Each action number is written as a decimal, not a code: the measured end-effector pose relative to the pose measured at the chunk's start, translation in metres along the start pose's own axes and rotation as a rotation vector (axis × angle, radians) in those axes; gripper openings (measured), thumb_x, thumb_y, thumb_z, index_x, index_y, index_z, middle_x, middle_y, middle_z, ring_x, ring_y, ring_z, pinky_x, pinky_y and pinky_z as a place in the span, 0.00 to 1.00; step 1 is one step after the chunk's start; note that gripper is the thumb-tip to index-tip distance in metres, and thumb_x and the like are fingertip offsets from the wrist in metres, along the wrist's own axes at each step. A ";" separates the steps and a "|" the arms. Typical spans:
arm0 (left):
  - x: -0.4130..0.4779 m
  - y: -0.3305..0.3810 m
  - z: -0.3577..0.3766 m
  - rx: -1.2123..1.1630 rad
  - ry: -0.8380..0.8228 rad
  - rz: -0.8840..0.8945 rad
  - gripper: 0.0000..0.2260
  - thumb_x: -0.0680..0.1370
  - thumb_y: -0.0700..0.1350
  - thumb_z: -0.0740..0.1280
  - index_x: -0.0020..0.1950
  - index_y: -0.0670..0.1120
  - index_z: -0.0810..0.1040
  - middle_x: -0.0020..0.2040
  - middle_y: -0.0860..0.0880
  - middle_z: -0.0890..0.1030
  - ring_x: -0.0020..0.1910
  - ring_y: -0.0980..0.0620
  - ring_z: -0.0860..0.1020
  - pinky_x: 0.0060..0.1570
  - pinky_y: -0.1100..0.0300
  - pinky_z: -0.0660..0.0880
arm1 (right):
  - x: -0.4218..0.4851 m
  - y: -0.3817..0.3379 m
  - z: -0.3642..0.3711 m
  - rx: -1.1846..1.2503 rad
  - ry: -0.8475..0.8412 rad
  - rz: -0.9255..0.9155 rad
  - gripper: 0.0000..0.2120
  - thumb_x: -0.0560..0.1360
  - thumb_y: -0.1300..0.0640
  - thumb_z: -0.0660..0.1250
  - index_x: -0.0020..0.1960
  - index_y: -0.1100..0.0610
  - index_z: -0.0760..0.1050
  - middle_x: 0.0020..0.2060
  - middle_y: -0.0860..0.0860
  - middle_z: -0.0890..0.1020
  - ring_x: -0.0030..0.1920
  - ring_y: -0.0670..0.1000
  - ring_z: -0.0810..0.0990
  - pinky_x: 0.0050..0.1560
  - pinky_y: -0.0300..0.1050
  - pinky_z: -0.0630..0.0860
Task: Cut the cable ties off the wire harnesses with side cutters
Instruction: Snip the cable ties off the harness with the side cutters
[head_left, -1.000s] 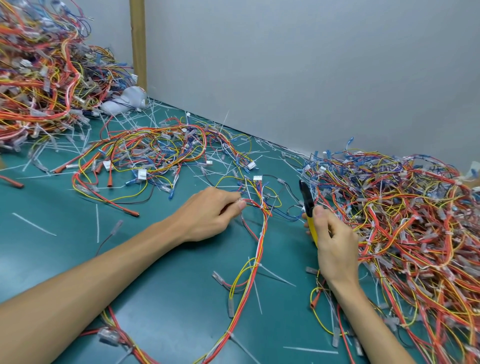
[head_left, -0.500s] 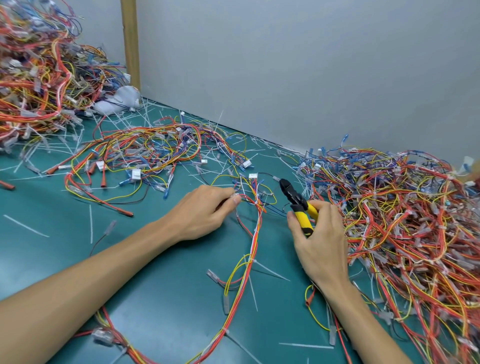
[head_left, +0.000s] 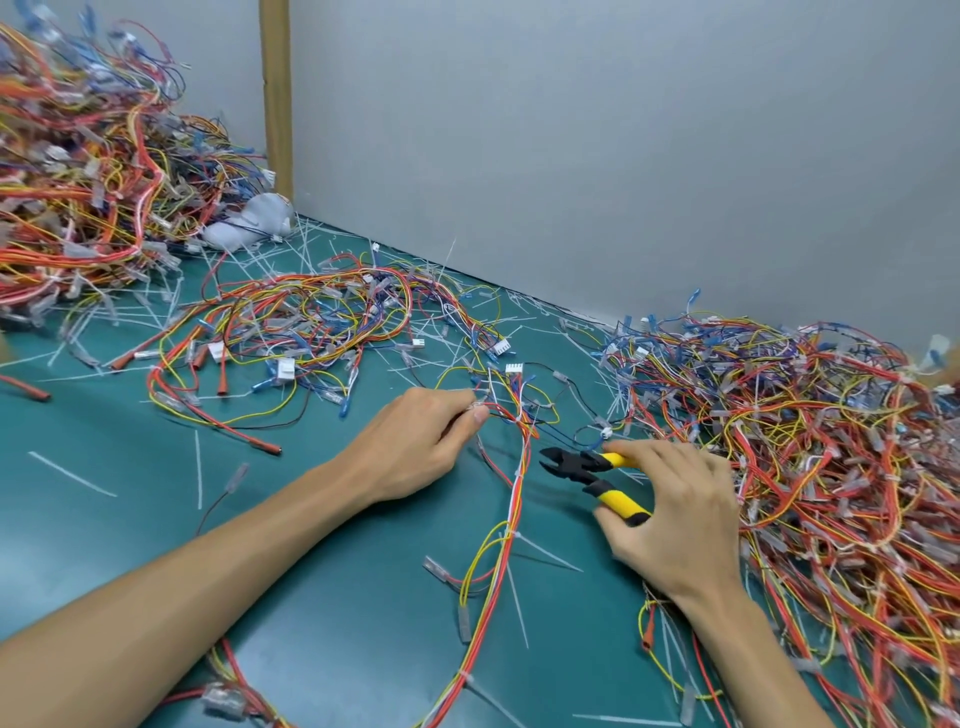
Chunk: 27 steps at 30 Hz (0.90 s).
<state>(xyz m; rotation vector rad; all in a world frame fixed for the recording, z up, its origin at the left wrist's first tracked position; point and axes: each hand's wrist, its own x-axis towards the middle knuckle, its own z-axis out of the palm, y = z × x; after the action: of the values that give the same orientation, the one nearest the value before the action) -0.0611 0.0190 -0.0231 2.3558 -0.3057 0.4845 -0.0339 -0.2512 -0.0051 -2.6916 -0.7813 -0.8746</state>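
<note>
Two hands (head_left: 421, 447) (head_left: 670, 514); one cutter (head_left: 582, 464); one pinched harness (head_left: 521, 480)

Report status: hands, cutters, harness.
Left hand pinches wire harness. Right hand grips side cutters, jaws parted, just short of the wires. Nothing blocking.

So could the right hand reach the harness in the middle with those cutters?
Probably yes: the right hand holds the side cutters with their tips pointing at the wire harness, only bare mat between, and the left hand pinches it farther up, clear.
</note>
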 end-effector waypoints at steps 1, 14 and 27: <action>0.000 0.000 0.000 0.002 -0.002 0.006 0.17 0.83 0.52 0.56 0.35 0.47 0.63 0.28 0.50 0.66 0.31 0.47 0.66 0.31 0.54 0.62 | 0.000 0.000 0.001 0.006 -0.003 0.005 0.21 0.60 0.47 0.68 0.52 0.48 0.80 0.46 0.42 0.81 0.51 0.50 0.78 0.55 0.44 0.63; 0.000 0.004 0.000 -0.113 0.007 -0.066 0.06 0.82 0.53 0.60 0.52 0.52 0.72 0.34 0.57 0.77 0.29 0.55 0.74 0.35 0.59 0.67 | -0.001 0.001 0.000 0.220 0.052 0.230 0.11 0.62 0.49 0.68 0.43 0.48 0.74 0.36 0.42 0.77 0.36 0.49 0.76 0.37 0.45 0.74; -0.016 0.052 0.006 -0.223 -0.413 -0.370 0.20 0.82 0.56 0.57 0.42 0.42 0.76 0.31 0.46 0.82 0.19 0.49 0.75 0.17 0.64 0.68 | -0.004 0.009 0.004 0.261 0.090 0.297 0.10 0.68 0.46 0.62 0.37 0.52 0.65 0.23 0.46 0.66 0.25 0.43 0.67 0.26 0.39 0.56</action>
<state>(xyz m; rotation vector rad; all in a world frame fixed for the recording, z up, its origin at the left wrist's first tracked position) -0.0916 -0.0219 -0.0029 2.2068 -0.0966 -0.2063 -0.0302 -0.2591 -0.0112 -2.4357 -0.4271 -0.7568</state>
